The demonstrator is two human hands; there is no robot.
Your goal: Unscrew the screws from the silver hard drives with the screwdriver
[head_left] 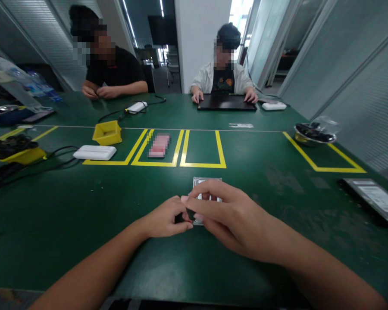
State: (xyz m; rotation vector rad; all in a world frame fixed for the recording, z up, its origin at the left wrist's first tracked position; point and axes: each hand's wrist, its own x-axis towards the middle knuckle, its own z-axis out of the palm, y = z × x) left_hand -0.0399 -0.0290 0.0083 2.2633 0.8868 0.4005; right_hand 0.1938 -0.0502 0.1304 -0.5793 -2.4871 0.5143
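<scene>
Green table (84, 224) with yellow tape — left hand (164, 219) and right hand (226, 213) pinch a small black part (190, 214).

I count two hands of my own, left hand (168, 219) and right hand (223, 211), on one small metal device (207, 189). Two other people sit opposite. Two white power banks near me and across, (95, 152) and (136, 106); a third white unit (274, 106). One yellow bin (107, 132). One metal bowl (314, 134). One dark laptop (226, 103).

Silver plate (207, 183) mostly hidden under right hand (224, 211); small black part (190, 214) between both hands unidentifiable; pink item (159, 145) blurred.
</scene>
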